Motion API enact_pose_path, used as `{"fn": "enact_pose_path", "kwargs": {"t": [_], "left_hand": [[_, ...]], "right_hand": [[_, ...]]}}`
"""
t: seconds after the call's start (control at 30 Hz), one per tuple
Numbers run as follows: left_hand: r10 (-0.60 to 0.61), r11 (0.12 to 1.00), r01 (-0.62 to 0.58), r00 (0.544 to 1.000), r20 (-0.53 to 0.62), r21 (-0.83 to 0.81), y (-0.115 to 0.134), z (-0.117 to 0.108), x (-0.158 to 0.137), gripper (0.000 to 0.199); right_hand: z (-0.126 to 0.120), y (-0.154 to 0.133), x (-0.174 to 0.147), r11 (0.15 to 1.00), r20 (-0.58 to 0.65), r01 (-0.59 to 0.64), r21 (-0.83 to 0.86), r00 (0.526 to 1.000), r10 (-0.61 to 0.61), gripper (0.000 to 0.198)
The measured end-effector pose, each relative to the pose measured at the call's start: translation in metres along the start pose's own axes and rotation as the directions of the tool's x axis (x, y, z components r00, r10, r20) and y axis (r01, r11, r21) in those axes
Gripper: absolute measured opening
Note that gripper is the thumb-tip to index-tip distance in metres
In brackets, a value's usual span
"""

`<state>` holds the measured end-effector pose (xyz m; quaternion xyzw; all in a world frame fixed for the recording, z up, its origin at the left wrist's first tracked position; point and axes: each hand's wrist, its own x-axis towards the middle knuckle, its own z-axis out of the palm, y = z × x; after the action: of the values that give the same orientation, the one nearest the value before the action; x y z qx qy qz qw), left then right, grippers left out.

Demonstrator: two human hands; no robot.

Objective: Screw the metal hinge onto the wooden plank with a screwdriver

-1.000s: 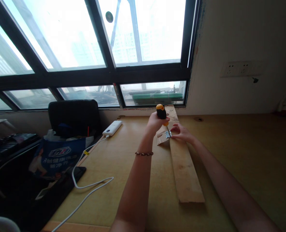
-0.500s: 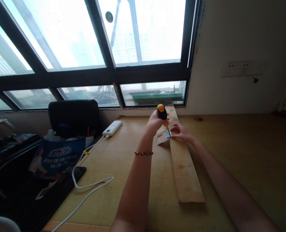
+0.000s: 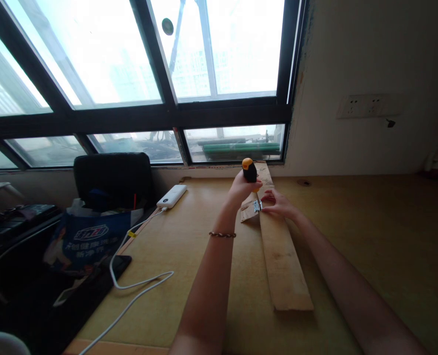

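Note:
My left hand [image 3: 240, 188] is wrapped round the yellow and black handle of a screwdriver [image 3: 249, 170], which stands nearly upright. Its shaft points down at a silver hinge [image 3: 258, 205]. The hinge lies where a long wooden board [image 3: 283, 259] meets a small piece of wood [image 3: 248, 211] on the board's left. From the right, my right hand [image 3: 277, 203] has its thumb and fingers curled at the hinge's edge, pinching there. Exactly where the screwdriver tip rests is too small to make out.
A white power bank [image 3: 172, 196] with a white cable [image 3: 137, 285] lies on the table [image 3: 189, 227] at left. Beyond the left edge stand a black chair [image 3: 112, 177] and a blue bag [image 3: 84, 241]. A window and a wall with sockets [image 3: 365, 105] rise behind.
My left hand and the screwdriver handle have shifted slightly to the right. The board, the hinge and my right hand stay almost where they were.

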<state>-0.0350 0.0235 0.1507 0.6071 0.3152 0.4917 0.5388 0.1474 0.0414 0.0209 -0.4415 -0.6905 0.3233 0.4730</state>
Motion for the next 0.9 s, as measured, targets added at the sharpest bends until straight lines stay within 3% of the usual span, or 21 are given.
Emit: {"fn": "enact_pose_path", "kwargs": {"t": [0.2, 0.37, 0.6, 0.77, 0.9], "left_hand": [[0.028, 0.992, -0.027, 1.0, -0.006, 0.122, -0.002, -0.003, 0.003, 0.049], [-0.015, 0.997, 0.022, 0.997, -0.082, 0.077, -0.001, -0.005, 0.002, 0.054], [-0.009, 0.997, 0.028, 0.973, -0.231, 0.076, -0.013, -0.018, 0.011, 0.049], [-0.016, 0.988, 0.054, 0.967, -0.254, 0.143, -0.016, -0.025, 0.014, 0.046], [0.004, 0.999, 0.005, 0.967, -0.253, 0.034, -0.01, -0.022, 0.011, 0.046]], "right_hand": [[0.0, 0.004, 0.0, 1.0, 0.004, -0.008, 0.019, 1.0, 0.008, 0.064], [0.0, 0.003, 0.0, 1.0, -0.001, -0.015, 0.009, 1.0, 0.015, 0.065], [-0.001, 0.002, 0.001, 1.0, -0.004, -0.02, -0.01, 1.0, 0.02, 0.066], [-0.001, -0.001, 0.0, 1.0, 0.001, -0.021, -0.007, 1.0, 0.021, 0.067], [0.0, -0.001, -0.001, 0.999, -0.008, -0.031, 0.02, 0.999, 0.031, 0.067]]}}
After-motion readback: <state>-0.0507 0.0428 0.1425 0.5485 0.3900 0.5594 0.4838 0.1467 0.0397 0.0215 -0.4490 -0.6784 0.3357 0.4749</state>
